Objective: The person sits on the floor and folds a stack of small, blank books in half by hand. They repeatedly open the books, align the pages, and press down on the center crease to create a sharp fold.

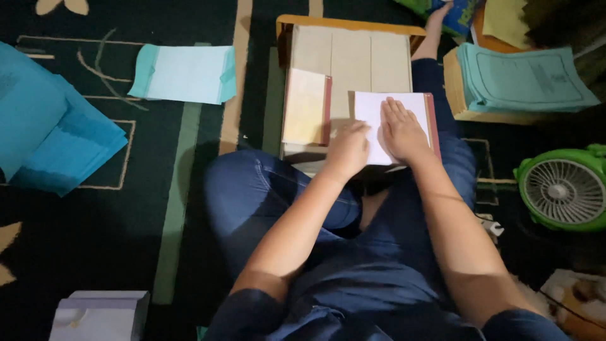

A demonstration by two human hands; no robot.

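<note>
We pressed our right hand flat, fingers spread, on the white sheet lying on the low wooden table; our left hand curled loosely at its left edge, holding nothing.

I sit cross-legged and look straight down at my own body. Both my bare forearms reach forward from my shoulders at the bottom of the view, drawing closer together toward my hands. My left hand is curled, knuckles up, fingers bent under and pressing down; its grip looks loosely closed on itself. My right hand lies just beside it, palm down and flat, fingers straight, held together and pointing away from me. The two hands nearly touch at the thumbs. My elbows rest out wide above my knees, which are clad in dark blue.
</note>
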